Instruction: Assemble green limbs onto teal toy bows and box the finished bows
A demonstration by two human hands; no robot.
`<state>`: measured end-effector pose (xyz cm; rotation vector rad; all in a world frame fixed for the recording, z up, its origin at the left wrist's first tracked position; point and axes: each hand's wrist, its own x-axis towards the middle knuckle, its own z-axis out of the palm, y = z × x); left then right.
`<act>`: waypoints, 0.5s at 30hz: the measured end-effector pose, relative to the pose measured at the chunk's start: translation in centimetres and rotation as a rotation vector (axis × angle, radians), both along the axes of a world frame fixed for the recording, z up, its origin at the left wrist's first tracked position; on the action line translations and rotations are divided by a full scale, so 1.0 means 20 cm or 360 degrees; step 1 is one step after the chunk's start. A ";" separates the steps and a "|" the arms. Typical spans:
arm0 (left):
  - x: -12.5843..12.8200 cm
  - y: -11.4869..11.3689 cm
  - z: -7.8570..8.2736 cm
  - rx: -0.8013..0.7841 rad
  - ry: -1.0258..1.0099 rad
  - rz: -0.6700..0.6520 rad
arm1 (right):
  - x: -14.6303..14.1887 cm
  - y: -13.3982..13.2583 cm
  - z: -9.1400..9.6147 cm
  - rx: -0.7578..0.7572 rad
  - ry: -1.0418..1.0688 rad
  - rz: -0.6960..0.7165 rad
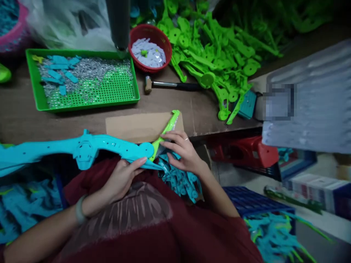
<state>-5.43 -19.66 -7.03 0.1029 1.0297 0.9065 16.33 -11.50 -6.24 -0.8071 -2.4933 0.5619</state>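
Maroon cloth of the wearer's top point(153, 241) nearest. Blue crate point(238, 199) to the right, turquoise and lime parts in it. Left hand point(124, 177): grip pinches the long turquoise part point(65, 146) near its round joint, in front of the counter point(16, 124). Right hand point(182, 149): fingertips on the lime-green piece point(171, 122) meeting that joint; cannot tell whether the grip closes. Piece's far end over a cardboard strip point(128, 128). Brown counter beyond: green tray point(85, 109) of metal bits, hammer point(164, 84), red bowl point(166, 47) of pale pieces, lime-green heap point(208, 54). Plastic bag point(68, 25) behind tray. Room dim.
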 end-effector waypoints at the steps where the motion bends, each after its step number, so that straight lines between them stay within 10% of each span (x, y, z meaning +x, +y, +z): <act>1: -0.01 -0.01 0.00 -0.0009 0.0062 -0.0001 | 0.02 0.02 0.00 0.0104 -0.0112 0.0048; 10: -0.12 -0.10 -0.01 -0.0025 0.0362 -0.0332 | 0.02 0.07 -0.09 0.0624 0.0270 -0.0525; 15: -0.11 -0.06 0.01 -0.0067 0.0378 -0.0345 | -0.06 -0.14 -0.06 -0.0203 0.0779 -0.0091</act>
